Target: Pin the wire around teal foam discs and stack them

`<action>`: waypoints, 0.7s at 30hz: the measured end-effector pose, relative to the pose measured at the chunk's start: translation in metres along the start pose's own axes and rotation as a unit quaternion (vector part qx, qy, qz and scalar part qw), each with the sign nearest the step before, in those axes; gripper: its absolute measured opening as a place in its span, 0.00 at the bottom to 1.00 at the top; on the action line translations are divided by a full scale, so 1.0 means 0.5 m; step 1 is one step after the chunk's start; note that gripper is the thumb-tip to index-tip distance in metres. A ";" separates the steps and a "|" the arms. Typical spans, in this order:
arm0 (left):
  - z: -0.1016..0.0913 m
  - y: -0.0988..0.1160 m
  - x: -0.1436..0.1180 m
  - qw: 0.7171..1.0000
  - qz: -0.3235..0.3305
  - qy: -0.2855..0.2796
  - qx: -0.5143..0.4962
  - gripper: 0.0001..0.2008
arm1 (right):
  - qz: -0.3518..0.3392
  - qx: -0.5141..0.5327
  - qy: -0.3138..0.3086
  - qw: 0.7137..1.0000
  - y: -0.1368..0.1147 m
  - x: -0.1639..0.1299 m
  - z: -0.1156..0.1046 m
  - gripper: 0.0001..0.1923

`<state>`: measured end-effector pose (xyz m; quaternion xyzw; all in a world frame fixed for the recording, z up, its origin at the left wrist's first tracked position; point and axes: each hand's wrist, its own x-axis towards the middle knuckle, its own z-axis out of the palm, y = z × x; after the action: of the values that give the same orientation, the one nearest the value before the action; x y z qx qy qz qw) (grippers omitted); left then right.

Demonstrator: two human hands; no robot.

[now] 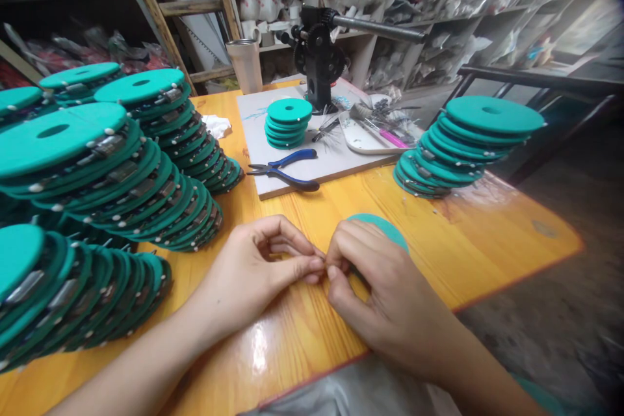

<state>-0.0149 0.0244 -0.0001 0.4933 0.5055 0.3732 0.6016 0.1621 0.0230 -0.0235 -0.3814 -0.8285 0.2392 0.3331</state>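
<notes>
- head view: teal disc [385,226] lies flat on the orange table [487,253] near its front edge, mostly hidden under the right hand [385,299].
- left hand [263,270]: thumb and forefinger pinched narrow on something too small to make out, touching the right fingertips.
- right hand: fingers curled, pinched at the same spot beside the disc's edge.
- step, as judged: fitting a small part at the disc's rim; the next move calls for a steady, fine pinch.
- blue-handled pliers [287,171] on a grey board [341,162], well apart.
- leaning stacks of teal discs [121,169] left, another stack [463,143] right.
- black hand press [319,58] behind.
</notes>
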 end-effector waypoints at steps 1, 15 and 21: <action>0.000 0.001 -0.001 1.000 0.001 0.000 0.002 0.12 | 0.000 -0.001 0.000 1.000 0.000 0.000 0.000 0.07; -0.001 -0.009 -0.018 0.968 0.158 0.025 0.192 0.04 | 0.000 -0.008 0.001 1.000 0.001 -0.004 -0.001 0.08; -0.007 -0.010 -0.018 0.951 0.183 0.044 0.244 0.03 | -0.015 0.011 0.055 0.998 0.011 -0.004 0.000 0.06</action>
<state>-0.0206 0.0156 -0.0029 0.6924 0.5079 0.3636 0.3612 0.1653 0.0245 -0.0278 -0.3781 -0.8118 0.2215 0.3858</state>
